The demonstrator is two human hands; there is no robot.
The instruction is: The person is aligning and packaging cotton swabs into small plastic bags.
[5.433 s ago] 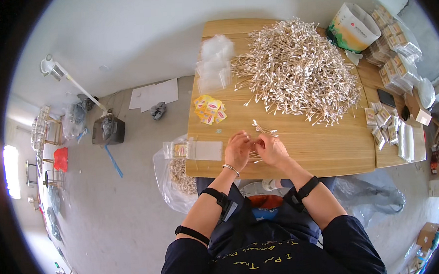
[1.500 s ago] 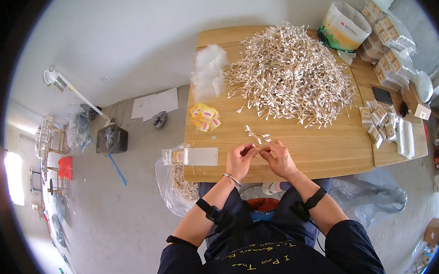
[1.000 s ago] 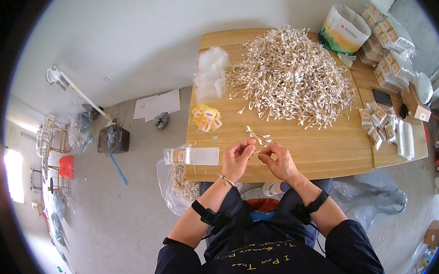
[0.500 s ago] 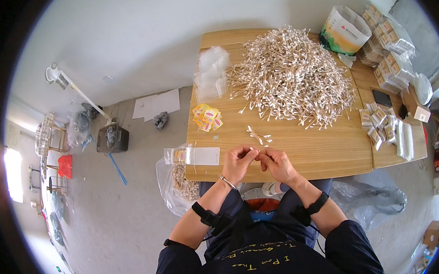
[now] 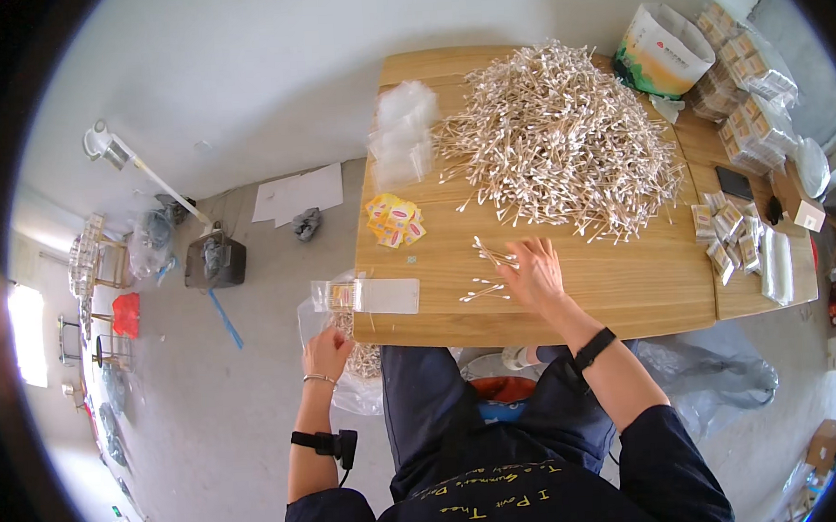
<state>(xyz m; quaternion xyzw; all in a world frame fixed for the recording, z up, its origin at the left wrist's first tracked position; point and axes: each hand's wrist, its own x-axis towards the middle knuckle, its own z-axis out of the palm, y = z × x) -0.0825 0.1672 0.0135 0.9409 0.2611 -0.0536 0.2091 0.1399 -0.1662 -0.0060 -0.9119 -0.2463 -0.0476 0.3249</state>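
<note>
While the left hand [image 5: 329, 353] partly obscures a bag [image 5: 360, 392], the right hand [image 5: 536, 274] overlaps swabs [image 5: 489, 253]; neither grip is discernible.

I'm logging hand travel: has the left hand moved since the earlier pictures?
Yes: the left hand went left, from over the table to beyond its edge, by the clear bag.

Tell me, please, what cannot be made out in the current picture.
- Head view, hidden: anything beneath the right hand; its back covers it.
- Head view, hidden: part of the clear plastic bag, behind the left hand and wooden table.
- Head view, too small: printing on the yellow cards.
</note>
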